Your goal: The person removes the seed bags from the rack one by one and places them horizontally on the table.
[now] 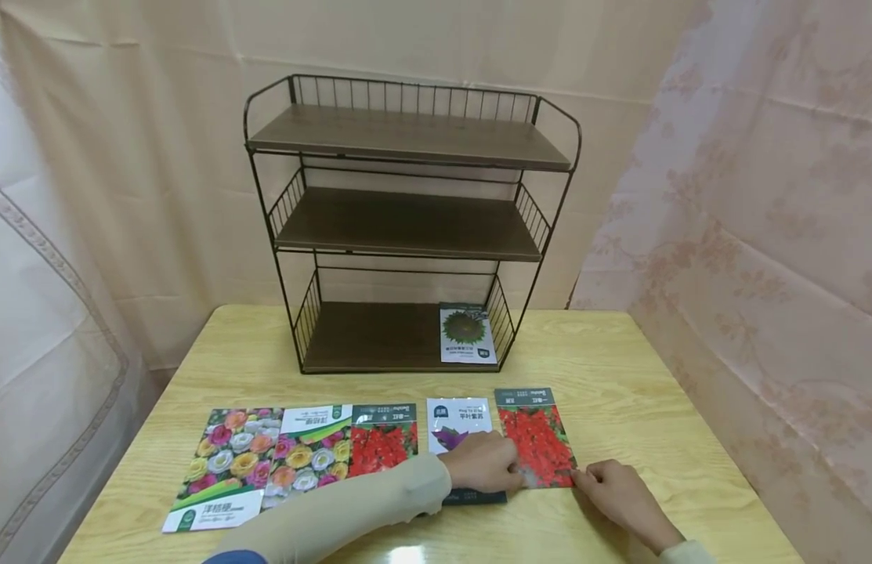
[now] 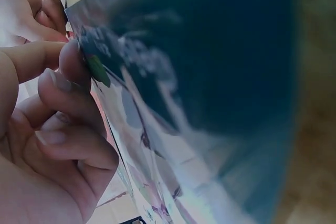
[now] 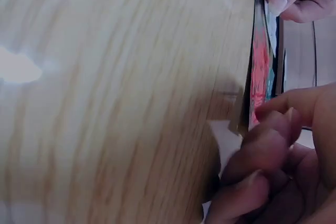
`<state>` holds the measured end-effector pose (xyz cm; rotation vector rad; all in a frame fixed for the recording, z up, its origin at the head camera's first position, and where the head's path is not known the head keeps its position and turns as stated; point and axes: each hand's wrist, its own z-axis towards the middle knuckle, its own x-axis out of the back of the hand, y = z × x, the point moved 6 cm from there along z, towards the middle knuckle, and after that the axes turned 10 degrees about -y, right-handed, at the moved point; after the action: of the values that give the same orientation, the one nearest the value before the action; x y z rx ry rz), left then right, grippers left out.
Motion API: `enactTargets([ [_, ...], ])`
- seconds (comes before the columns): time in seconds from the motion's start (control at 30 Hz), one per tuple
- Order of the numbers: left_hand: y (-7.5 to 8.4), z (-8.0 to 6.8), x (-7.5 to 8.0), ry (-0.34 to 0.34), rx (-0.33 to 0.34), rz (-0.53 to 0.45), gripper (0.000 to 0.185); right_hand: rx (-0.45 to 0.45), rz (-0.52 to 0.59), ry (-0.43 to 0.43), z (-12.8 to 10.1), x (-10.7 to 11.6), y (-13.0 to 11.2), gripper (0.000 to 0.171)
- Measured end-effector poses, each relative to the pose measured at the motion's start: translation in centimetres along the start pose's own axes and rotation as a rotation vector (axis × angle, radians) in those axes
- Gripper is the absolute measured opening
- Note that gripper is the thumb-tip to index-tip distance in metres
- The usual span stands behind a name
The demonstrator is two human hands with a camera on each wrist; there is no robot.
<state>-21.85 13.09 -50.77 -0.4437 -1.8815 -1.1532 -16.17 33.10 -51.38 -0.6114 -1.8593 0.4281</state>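
Red-flower seed packet [image 1: 535,436] lies flat on the desk [image 1: 640,376], rightmost in the row, its left edge just beside the purple packet [image 1: 458,424]. Left hand [image 1: 483,462] pinches its lower-left corner w/ curled fingers [image 2: 68,85]; right hand [image 1: 614,490] pinches the lower-right corner (fingertips [image 3: 273,129] on the edge). Bare desk to the right & between packets and shelf rack [image 1: 407,227].

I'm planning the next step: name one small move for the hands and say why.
Probably lift the red packet off the table: both the left hand and right hand already touch its near edge, and it lies flat, not yet raised.
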Motion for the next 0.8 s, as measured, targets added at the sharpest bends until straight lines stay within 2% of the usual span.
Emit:
enactTargets([
  [0.1,0.0,-0.1,0.5,0.016,-0.013,-0.026,0.055,0.017,0.031,0.016,0.2,0.4,-0.1,0.047],
  [0.3,-0.4,-0.6,1.5,0.022,-0.014,-0.086,0.054,-0.003,0.219,0.000,1.1,1.2,-1.0,0.042],
  [0.4,-0.9,-0.6,1.8,0.022,-0.024,-0.132,0.052,0.006,0.279,-0.015,1.7,1.6,-1.6,0.041],
  [0.57,-1.9,-0.7,2.9,0.053,0.002,-0.171,0.040,0.054,0.276,-0.016,2.9,2.1,-3.1,0.040],
  [0.8,-4.3,-0.9,5.0,0.150,0.033,-0.213,0.028,0.112,0.290,-0.017,5.2,2.3,-5.8,0.038],
])
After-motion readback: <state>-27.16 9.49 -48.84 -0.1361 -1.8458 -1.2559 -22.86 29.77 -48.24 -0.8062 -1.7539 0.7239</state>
